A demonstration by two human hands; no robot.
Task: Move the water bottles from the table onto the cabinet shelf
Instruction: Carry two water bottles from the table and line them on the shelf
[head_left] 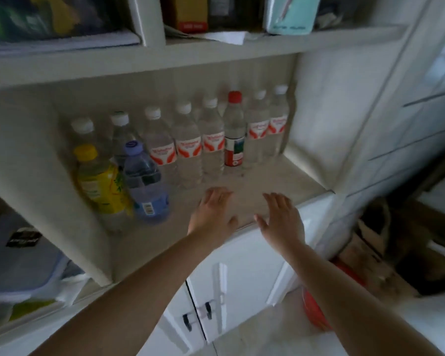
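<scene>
Up front, yellow bottle (100, 181) beside blue bottle (145, 183).

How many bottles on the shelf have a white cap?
7, all in the back row: two at the left, three in the middle, two at the right. More may be hidden behind.

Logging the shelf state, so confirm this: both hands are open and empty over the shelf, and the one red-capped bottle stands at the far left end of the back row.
Wrong on position. In the head view the red-capped bottle stands third from the right end of the back row. Left hand and right hand are open and empty over the shelf.
</scene>
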